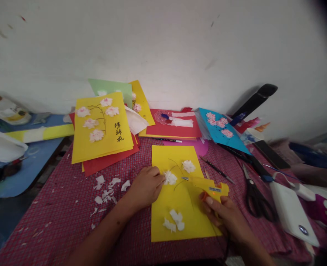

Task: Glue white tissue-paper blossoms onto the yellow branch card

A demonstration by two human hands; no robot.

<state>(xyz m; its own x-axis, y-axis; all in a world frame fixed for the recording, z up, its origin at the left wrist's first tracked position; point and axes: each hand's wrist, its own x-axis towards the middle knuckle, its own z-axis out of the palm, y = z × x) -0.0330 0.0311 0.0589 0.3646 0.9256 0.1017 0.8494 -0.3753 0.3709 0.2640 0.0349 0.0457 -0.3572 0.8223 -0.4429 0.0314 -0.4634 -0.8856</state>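
Close work from both sides

On my remote feed, the left hand [148, 185] sits beside a crumpled white paper flower [170, 177] on a bright yellow rectangular sheet of paper [160, 221]. Its fingers are bunched at the flower's left edge, seemingly to steady it; whether they pinch the petals or merely press them, I cannot tell. I have the right hand's [221, 211] fingers clamped around the handle of a yellow plastic glue gun [206, 184], its metal nozzle [185, 178] pointing left, near the flower, probably so the hot tip can reach it without touching the opposite fingers. Another white paper flower [188, 166] lies higher on the sheet. Loose white paper pieces [178, 220] lie lower, likely for easy reach. Black-handled scissors [259, 203] rest on the bench, right of the sheet, perhaps out of my elbow's way.
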